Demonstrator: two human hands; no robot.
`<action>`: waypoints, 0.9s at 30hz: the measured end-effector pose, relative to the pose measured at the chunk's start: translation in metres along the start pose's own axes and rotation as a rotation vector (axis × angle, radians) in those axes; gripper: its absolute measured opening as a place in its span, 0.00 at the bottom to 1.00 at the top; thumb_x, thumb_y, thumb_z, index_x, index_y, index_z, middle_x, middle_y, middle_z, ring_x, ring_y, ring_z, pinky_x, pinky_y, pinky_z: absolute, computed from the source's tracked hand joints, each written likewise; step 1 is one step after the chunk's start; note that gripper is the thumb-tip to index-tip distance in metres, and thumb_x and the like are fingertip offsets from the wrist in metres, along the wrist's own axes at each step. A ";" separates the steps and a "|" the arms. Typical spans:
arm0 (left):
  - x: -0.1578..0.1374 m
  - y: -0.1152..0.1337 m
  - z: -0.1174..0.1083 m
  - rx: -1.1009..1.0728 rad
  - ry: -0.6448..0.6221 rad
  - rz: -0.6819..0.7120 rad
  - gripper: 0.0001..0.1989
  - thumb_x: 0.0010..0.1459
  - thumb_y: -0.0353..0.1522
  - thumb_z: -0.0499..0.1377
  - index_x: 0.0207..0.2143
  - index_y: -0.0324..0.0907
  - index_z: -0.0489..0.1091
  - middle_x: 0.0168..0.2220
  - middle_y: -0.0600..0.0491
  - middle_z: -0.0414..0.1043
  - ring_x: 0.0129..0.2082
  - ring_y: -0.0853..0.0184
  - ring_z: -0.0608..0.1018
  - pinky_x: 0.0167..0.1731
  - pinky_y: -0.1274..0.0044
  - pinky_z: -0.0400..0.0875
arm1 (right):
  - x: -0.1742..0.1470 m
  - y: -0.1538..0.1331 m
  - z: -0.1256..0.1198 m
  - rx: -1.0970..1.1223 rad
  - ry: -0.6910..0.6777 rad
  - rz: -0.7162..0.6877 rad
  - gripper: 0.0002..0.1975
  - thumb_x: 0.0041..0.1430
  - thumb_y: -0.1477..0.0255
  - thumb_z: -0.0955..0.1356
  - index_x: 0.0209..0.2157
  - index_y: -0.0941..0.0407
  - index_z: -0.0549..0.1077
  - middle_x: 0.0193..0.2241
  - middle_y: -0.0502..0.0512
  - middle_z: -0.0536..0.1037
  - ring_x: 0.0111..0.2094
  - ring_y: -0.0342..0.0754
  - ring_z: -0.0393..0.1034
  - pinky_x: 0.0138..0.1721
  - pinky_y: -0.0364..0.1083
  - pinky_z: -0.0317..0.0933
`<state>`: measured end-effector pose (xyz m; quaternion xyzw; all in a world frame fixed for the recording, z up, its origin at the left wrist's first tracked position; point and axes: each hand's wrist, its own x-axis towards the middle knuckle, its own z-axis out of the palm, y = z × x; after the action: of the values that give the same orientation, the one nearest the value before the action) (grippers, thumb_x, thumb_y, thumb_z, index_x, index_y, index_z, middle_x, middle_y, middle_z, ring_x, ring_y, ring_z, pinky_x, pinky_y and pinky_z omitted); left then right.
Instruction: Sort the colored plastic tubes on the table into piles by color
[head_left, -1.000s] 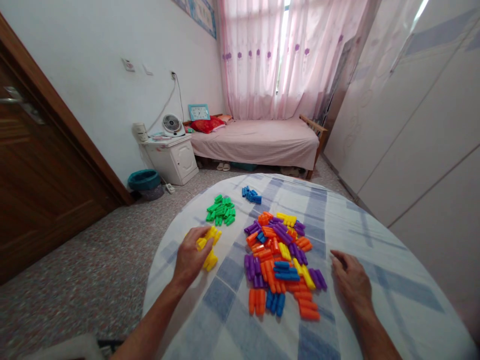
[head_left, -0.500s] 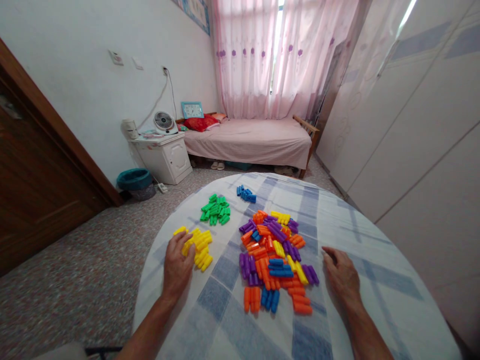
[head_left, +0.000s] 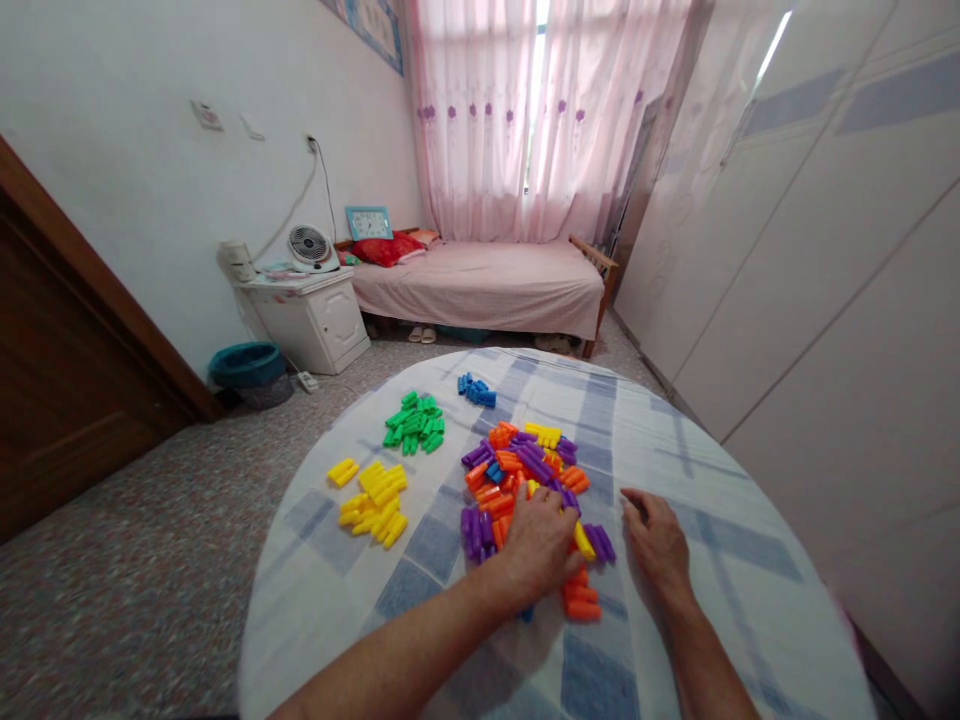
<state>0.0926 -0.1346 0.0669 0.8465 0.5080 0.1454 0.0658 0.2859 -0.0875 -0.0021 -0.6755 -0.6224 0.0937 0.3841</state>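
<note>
My left hand [head_left: 541,540] is over the mixed pile of plastic pieces, palm down, its fingers apart and bent toward a yellow piece [head_left: 533,487]; the fingertips are partly hidden, and no held piece shows. Orange [head_left: 495,502], purple [head_left: 474,532] and more yellow pieces lie around it, looking like short tubes joined side by side. To the right of the pile my right hand [head_left: 657,540] rests on the cloth, loosely open with nothing in it. Yellow pieces [head_left: 375,500] are grouped at the left, green ones [head_left: 416,423] beyond them, and blue ones [head_left: 477,390] farthest back.
The pieces lie on a round table with a checked cloth [head_left: 720,600]. Beyond it stand a pink-covered bed [head_left: 487,285] and a white cabinet [head_left: 311,325] with a fan [head_left: 309,246]. A bin [head_left: 247,372] is on the floor at left; a wardrobe [head_left: 825,300] lines the right.
My left hand has left the yellow group and moved right, onto the mixed pile. The yellow pieces it partly covered now show fully. My right hand stays beside the pile; the view has shifted slightly.
</note>
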 end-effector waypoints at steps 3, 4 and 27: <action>0.008 0.003 0.005 0.053 -0.014 -0.056 0.18 0.50 0.42 0.62 0.40 0.40 0.71 0.41 0.44 0.71 0.45 0.53 0.70 0.51 0.56 0.58 | 0.000 -0.001 0.000 0.006 0.005 0.003 0.18 0.55 0.65 0.57 0.39 0.57 0.73 0.40 0.58 0.74 0.42 0.52 0.66 0.47 0.50 0.58; 0.010 0.003 0.005 0.057 -0.014 -0.068 0.17 0.50 0.40 0.62 0.40 0.40 0.70 0.41 0.43 0.71 0.45 0.53 0.70 0.51 0.57 0.59 | 0.000 -0.001 0.000 0.008 0.005 0.003 0.18 0.55 0.65 0.57 0.39 0.57 0.73 0.40 0.58 0.74 0.42 0.52 0.66 0.47 0.50 0.58; -0.080 -0.094 -0.053 -0.226 0.627 -0.300 0.19 0.53 0.28 0.57 0.49 0.44 0.66 0.47 0.49 0.70 0.49 0.61 0.70 0.52 0.67 0.64 | 0.010 0.018 0.004 -0.049 -0.041 -0.013 0.22 0.53 0.59 0.58 0.39 0.56 0.74 0.40 0.59 0.75 0.42 0.55 0.67 0.45 0.53 0.60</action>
<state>-0.0388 -0.1623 0.0784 0.6643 0.6025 0.4418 0.0208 0.2993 -0.0760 -0.0127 -0.6784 -0.6368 0.0899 0.3553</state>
